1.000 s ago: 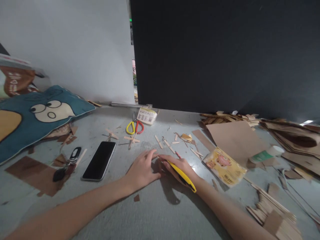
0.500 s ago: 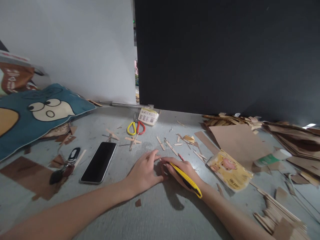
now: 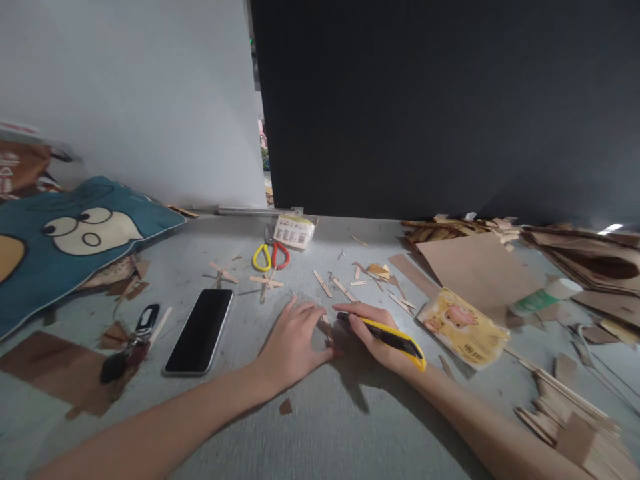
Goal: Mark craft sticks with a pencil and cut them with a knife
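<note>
My right hand (image 3: 373, 333) is wrapped round a yellow and black utility knife (image 3: 393, 338), its front end pointing left. Just left of it, my left hand (image 3: 295, 337) grips a small thin wooden stick piece (image 3: 327, 328) between thumb and fingers, low over the grey table (image 3: 260, 427). The knife's tip is close to the stick; whether they touch cannot be made out. Beyond the hands lie wooden stick pieces (image 3: 323, 283) and a star-shaped piece made of sticks (image 3: 267, 283). A small brown scrap (image 3: 285, 407) lies nearer to me.
At the left are a black phone (image 3: 200, 331), keys (image 3: 135, 347) and a blue cushion (image 3: 95, 233). Scissors (image 3: 271, 256) lie beside a small packet (image 3: 294, 232) at the back. To the right are a yellow packet (image 3: 464, 327), brown cardboard (image 3: 470, 273) and a green-white tube (image 3: 545, 297).
My right hand has turned the knife to a flatter angle and moved slightly away from my left hand. The stick piece between them shows more clearly. The view has shifted slightly.
</note>
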A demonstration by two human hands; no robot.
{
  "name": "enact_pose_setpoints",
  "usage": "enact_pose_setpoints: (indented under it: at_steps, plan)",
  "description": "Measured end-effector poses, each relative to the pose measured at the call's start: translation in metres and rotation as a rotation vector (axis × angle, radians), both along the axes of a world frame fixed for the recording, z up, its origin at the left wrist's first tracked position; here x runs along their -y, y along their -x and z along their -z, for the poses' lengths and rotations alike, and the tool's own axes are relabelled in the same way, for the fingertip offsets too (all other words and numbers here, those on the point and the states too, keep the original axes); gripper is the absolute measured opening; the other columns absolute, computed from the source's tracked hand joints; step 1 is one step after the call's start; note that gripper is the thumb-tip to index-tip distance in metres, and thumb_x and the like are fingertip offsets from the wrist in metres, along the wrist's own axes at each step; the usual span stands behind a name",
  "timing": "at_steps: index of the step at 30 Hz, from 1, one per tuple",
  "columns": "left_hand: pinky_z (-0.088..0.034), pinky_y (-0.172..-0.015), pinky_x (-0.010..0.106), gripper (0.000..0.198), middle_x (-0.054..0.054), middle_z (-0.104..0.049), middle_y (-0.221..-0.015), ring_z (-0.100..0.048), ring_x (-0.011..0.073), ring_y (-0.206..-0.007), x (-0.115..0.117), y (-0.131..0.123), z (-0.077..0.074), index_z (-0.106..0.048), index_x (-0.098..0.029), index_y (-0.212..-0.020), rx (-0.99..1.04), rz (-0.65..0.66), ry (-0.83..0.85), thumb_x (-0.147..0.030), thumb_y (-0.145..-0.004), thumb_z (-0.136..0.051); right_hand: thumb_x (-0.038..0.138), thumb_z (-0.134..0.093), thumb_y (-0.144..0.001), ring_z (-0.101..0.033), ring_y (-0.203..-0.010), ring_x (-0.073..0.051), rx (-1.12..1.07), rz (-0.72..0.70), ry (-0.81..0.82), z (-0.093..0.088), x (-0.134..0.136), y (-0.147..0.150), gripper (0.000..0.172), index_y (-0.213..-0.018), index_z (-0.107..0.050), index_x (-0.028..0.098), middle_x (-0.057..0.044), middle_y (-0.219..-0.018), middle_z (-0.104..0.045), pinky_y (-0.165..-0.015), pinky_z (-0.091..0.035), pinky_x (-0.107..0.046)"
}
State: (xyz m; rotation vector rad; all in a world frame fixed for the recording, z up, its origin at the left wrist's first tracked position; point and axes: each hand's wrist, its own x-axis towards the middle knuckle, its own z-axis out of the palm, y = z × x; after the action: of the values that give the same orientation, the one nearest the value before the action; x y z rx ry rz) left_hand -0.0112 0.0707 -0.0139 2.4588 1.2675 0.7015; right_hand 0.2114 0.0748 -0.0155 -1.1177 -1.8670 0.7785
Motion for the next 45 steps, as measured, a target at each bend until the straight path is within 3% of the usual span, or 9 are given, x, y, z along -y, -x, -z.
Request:
enact_pose_setpoints:
  at_steps: [4,7,11,24,32,40,45]
  plan:
    - [-0.033,-0.124,0.064,0.045,0.013,-0.075,-0.132,-0.062,0.0358,-0.135,-0.001,0.001,0.004,-0.071,-0.02,-0.118,-0.001,0.028,-0.04,-0.047,-0.085,-0.084,0.04,-0.06,-0.098,-0.057,-0.05,-0.014,-0.021,0.036,0.064,0.005,0.005,0.006,0.023,-0.106,-0.07,0.021,0.002,-0.064,-0.065,-0.055,-0.048,-0.025]
    - [-0.034,-0.124,0.065,0.044,0.014,-0.075,-0.132,-0.061,0.0363,-0.136,-0.002,0.0,0.007,-0.072,-0.019,-0.121,0.006,0.025,-0.059,-0.047,-0.088,-0.08,0.037,-0.059,-0.098,-0.062,-0.053,-0.014,0.005,0.032,0.046,0.008,0.009,0.011,0.019,-0.093,-0.069,0.022,0.001,-0.065,-0.069,-0.059,-0.051,-0.024]
    - [-0.035,-0.123,0.065,0.042,0.014,-0.075,-0.132,-0.062,0.037,-0.135,-0.002,-0.001,0.008,-0.075,-0.019,-0.12,0.009,0.017,-0.066,-0.046,-0.088,-0.079,0.035,-0.058,-0.098,-0.064,-0.056,-0.014,0.047,0.025,0.022,0.007,0.011,0.012,0.019,-0.089,-0.067,0.021,0.0,-0.067,-0.07,-0.058,-0.051,-0.023]
    - [-0.035,-0.122,0.067,0.04,0.014,-0.075,-0.131,-0.062,0.0377,-0.133,-0.002,-0.001,0.01,-0.076,-0.019,-0.12,0.0,0.029,-0.076,-0.042,-0.088,-0.08,0.032,-0.054,-0.1,-0.066,-0.059,-0.014,0.096,-0.015,0.009,0.01,0.012,0.013,0.015,-0.094,-0.064,0.022,0.0,-0.072,-0.07,-0.061,-0.052,-0.024]
    - [-0.034,-0.124,0.064,0.038,0.013,-0.073,-0.135,-0.058,0.0378,-0.138,-0.001,0.0,0.003,-0.075,-0.021,-0.123,-0.049,0.062,-0.034,-0.038,-0.09,-0.076,0.023,-0.05,-0.096,-0.064,-0.064,-0.017,0.155,-0.002,-0.093,-0.001,0.024,0.031,0.009,-0.088,-0.048,0.025,-0.002,-0.077,-0.063,-0.06,-0.048,-0.026]
    - [-0.017,-0.13,0.067,0.044,0.015,-0.067,-0.145,-0.047,0.0396,-0.15,0.003,-0.004,0.006,-0.068,-0.018,-0.138,-0.196,0.06,-0.039,-0.038,-0.099,-0.065,0.027,-0.049,-0.096,-0.058,-0.057,-0.016,0.106,0.074,-0.04,0.0,0.025,0.035,0.013,-0.083,-0.047,0.025,0.0,-0.071,-0.059,-0.055,-0.044,-0.026]
    - [-0.017,-0.13,0.066,0.048,0.018,-0.066,-0.146,-0.047,0.0407,-0.15,0.006,-0.006,0.001,-0.067,-0.014,-0.139,-0.232,0.057,-0.03,-0.04,-0.099,-0.065,0.026,-0.05,-0.095,-0.056,-0.055,-0.016,0.066,0.077,-0.053,0.001,0.03,0.036,0.013,-0.082,-0.046,0.026,0.0,-0.068,-0.058,-0.055,-0.045,-0.028]
